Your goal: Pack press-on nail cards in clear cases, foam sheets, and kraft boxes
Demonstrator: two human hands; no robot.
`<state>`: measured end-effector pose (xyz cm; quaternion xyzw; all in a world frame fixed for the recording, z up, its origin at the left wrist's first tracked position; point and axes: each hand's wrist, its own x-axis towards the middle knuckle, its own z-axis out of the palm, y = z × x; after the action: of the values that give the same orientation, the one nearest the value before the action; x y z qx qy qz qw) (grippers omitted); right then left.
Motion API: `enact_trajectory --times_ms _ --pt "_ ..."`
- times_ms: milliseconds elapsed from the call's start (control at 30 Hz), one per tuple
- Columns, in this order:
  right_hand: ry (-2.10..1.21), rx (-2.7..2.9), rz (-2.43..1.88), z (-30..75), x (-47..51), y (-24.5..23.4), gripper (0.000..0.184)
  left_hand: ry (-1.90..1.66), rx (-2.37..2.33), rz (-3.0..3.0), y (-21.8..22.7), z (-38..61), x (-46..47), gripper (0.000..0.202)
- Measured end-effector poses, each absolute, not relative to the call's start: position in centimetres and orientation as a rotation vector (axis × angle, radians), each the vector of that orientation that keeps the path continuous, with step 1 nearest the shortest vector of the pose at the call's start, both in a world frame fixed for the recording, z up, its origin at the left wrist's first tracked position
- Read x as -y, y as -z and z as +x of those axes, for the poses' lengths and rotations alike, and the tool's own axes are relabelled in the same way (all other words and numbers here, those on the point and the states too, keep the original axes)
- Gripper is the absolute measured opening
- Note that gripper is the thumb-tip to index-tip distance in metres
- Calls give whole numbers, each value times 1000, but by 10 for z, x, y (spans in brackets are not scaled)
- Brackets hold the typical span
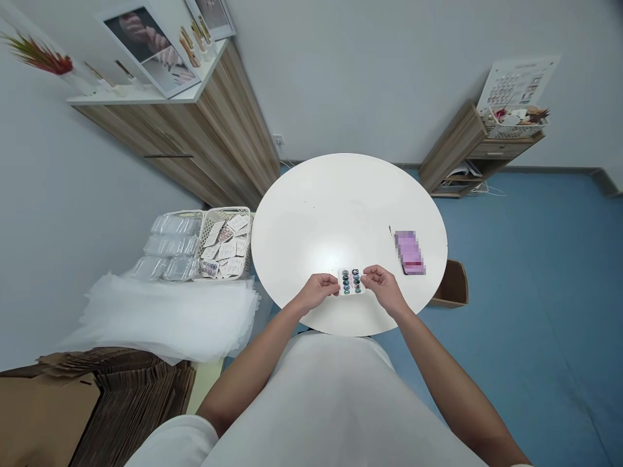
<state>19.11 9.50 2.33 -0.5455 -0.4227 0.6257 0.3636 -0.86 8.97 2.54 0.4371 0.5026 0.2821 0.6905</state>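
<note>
A small white card of press-on nails [351, 283] is between my hands, near the front edge of the round white table [311, 194]. Dark, blue-green nails sit on it in two columns. My left hand [317, 292] has its fingers closed on the card's left edge. At the right edge, the curled fingers of my right hand [384, 288] pinch the card. To the right of that hand lies a phone [409, 252] with a blurred purple screen.
Left of the table, a white basket [247, 243] holds several cards, beside clear plastic boxes [172, 245]. Translucent bags [170, 318] and folded cardboard [141, 402] lie nearer. An open cardboard box [451, 285] stands on the floor at right. Wooden cabinets [224, 130] stand behind.
</note>
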Motion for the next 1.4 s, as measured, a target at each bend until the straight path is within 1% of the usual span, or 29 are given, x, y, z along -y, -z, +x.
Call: enact_trajectory --times_ms 100,233,333,400,533,600,800,933,1000,1067,1167,1233,1300,1400 --pt "-1644 1271 -1378 197 -106 -30 28 -667 -1138 1021 -30 -10 -92 25" --pt "-1673 1468 -1392 202 -117 -36 25 -665 -1145 1121 -33 -8 -94 23" --pt "-1625 1521 -1415 204 -115 -38 28 -663 -1166 1115 -30 -7 -92 23" --pt "-1525 1521 -1464 206 -108 -37 37 -694 -1205 1062 -27 -6 -90 25" --pt "-1351 1627 -1511 207 -86 -27 70 -776 -1295 992 -20 -5 -85 26" --pt "-1314 1677 -1505 205 -78 -20 78 -812 -1317 982 -18 -3 -82 26" --pt "-1262 1730 -1454 200 -82 -7 70 -863 -1379 983 -16 7 -74 28" --pt "-1268 1844 -1388 205 -92 -5 69 -876 -1449 973 -16 9 -69 31" --pt "-1234 1926 -1358 207 -96 -4 69 -870 -1460 988 -18 8 -67 36" --pt "-1202 1995 -1319 209 -99 -5 69 -842 -1428 1057 -22 5 -65 47" --pt "-1181 2058 -1271 212 -102 -7 69 -750 -1328 1244 -29 -3 -66 74" --pt "-1170 2088 -1251 214 -104 -8 69 -690 -1291 1367 -33 -7 -69 85" --pt "-1171 2121 -1226 216 -106 -8 68 -644 -1283 1456 -34 -10 -71 83" --pt "-1216 2153 -1186 216 -107 -6 68 -611 -1294 1517 -33 -12 -73 72"
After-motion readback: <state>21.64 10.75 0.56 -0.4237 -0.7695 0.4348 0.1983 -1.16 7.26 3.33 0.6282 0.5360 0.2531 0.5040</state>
